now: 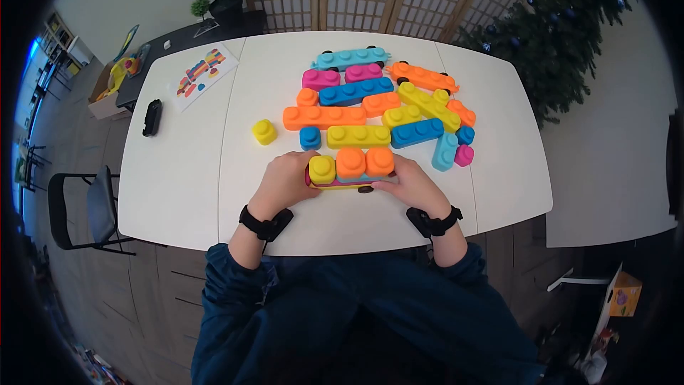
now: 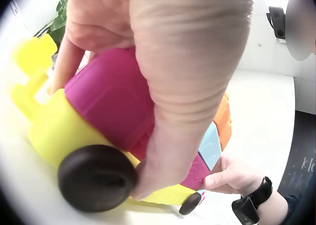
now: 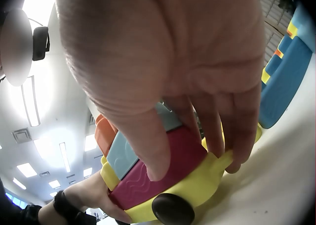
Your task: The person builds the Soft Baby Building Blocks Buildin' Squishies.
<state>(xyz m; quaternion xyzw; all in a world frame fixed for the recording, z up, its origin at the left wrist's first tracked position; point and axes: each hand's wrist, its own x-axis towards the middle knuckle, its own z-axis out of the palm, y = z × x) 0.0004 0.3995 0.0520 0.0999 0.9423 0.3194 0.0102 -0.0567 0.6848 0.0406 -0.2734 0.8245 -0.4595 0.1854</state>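
Observation:
Both hands grip a block stack on a yellow wheeled base [image 2: 59, 131] near the table's front edge. The left hand [image 1: 283, 180] holds its left end, thumb along the magenta block [image 2: 111, 99] in the left wrist view. The right hand [image 1: 415, 184] holds the right end, its thumb on the magenta layer [image 3: 173, 170] in the right wrist view. Above the magenta lies a light blue block [image 3: 121, 153]. On top, a yellow block [image 1: 322, 170] stands left of two orange blocks [image 1: 350, 163] [image 1: 380, 162]. A black wheel [image 1: 365, 189] shows at the front.
Behind the stack lie a long yellow block [image 1: 358, 137], a small blue block [image 1: 310, 137], a long orange block [image 1: 324, 117] and several others. Farther back are light blue [image 1: 350, 58] and orange [image 1: 424, 78] wheeled bases. A yellow block [image 1: 264, 132] and printed sheet [image 1: 204, 77] lie left.

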